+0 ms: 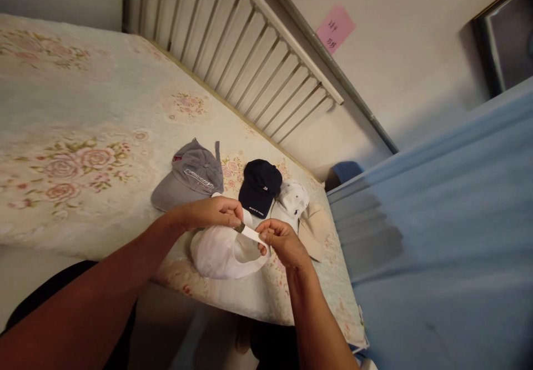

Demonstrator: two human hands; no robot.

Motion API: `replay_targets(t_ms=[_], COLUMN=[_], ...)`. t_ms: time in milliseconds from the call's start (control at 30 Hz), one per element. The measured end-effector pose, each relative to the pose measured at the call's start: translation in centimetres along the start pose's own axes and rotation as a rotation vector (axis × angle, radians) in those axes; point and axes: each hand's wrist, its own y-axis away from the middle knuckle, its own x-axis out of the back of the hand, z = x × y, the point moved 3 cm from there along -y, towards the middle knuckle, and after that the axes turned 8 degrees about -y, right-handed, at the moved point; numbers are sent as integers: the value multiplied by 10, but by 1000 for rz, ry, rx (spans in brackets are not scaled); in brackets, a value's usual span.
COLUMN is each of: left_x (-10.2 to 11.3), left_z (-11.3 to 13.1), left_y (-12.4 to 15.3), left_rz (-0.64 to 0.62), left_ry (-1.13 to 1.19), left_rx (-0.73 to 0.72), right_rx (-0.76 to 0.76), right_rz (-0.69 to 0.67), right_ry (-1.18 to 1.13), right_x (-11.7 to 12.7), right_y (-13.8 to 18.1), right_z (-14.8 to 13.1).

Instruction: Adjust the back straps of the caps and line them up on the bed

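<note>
A white baseball cap [216,253] lies near the front edge of the flowered bedding, its back opening turned toward the right. My left hand [220,213] pinches the cap's back strap by a small dark buckle [240,226]. At the strap's other end, my right hand [280,238] grips the white band between thumb and fingers. The strap runs taut between both hands. Part of the white cap is hidden behind my left hand. Beyond my left wrist sits a grey cap [195,173] with lettering on its front.
A navy cap [261,186], another white cap [293,198] and a beige cap [314,228] lie in a row on the flowered bedding [125,98]. Metal bed rails [233,42] stand along the wall. A blue curtain [437,236] hangs at the right. A pink note [335,28] is on the wall.
</note>
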Motion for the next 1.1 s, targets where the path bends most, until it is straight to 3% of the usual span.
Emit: replay_targets(t_ms=[367,1100], left_x=[-1,-6], left_z=[4,3], left_y=[-1,0], left_rz=[-11,-6], left_ry=[-351,-258], left_rx=[4,20], right_rx=[9,4], right_rz=[36,63], right_ry=[16,-13], right_x=[2,6], right_y=[4,7], right_z=[3,10])
